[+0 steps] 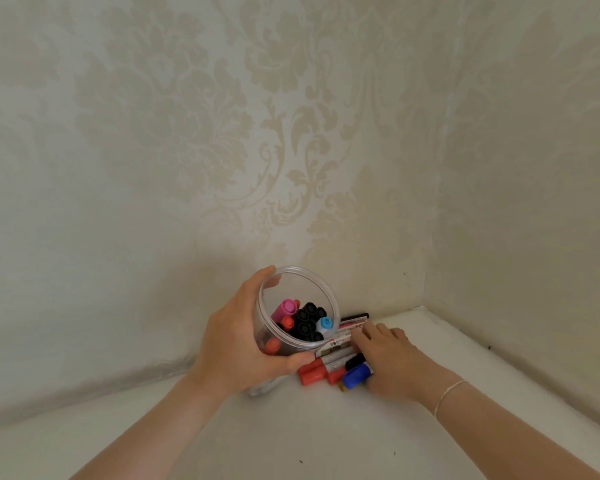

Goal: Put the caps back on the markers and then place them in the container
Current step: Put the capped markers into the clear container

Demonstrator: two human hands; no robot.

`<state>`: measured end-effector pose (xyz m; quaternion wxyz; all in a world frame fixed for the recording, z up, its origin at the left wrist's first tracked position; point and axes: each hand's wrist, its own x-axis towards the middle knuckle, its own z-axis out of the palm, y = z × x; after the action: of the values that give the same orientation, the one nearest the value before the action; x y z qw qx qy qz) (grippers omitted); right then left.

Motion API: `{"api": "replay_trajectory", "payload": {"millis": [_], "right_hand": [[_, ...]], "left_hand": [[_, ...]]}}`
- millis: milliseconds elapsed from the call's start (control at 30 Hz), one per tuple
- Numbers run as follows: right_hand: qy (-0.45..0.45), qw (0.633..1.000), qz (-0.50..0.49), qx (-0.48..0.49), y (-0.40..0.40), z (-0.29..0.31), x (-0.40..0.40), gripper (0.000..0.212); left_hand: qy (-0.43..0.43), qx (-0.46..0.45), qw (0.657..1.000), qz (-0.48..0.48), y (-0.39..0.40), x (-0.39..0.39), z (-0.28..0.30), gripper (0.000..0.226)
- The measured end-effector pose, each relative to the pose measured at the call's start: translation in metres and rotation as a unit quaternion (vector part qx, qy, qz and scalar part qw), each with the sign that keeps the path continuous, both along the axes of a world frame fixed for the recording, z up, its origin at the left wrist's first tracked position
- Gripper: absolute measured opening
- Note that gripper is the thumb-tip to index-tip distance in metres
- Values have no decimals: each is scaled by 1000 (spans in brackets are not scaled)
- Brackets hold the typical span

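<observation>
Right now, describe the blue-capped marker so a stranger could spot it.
Find the clear container the left hand grips in the wall corner. Markers lie bunched on the table just right of it, under the right hand. The blue-capped marker is nearest you, beside red caps.

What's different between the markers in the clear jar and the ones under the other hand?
The markers in the jar stand on end, caps up, inside the clear container that the left hand grips. The markers on the table lie flat in a bundle, and the right hand rests on them. Both groups appear capped.
</observation>
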<state>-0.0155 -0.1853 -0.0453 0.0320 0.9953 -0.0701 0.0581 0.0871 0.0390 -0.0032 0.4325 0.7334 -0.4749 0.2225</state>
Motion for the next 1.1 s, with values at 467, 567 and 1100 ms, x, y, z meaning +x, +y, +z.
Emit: {"api": "replay_trajectory", "payload": {"millis": [467, 567, 1100], "right_hand": [[-2, 997, -27, -71, -1, -4, -19, 49], [-74, 992, -36, -98, -7, -12, -22, 46], [-218, 972, -71, -56, -28, -6, -36, 63]], "left_hand": [[-9, -1, 1000, 7, 2, -2, 0, 109], [-18, 1, 1000, 6, 2, -2, 0, 108], [-36, 18, 999, 12, -1, -6, 1, 109]]}}
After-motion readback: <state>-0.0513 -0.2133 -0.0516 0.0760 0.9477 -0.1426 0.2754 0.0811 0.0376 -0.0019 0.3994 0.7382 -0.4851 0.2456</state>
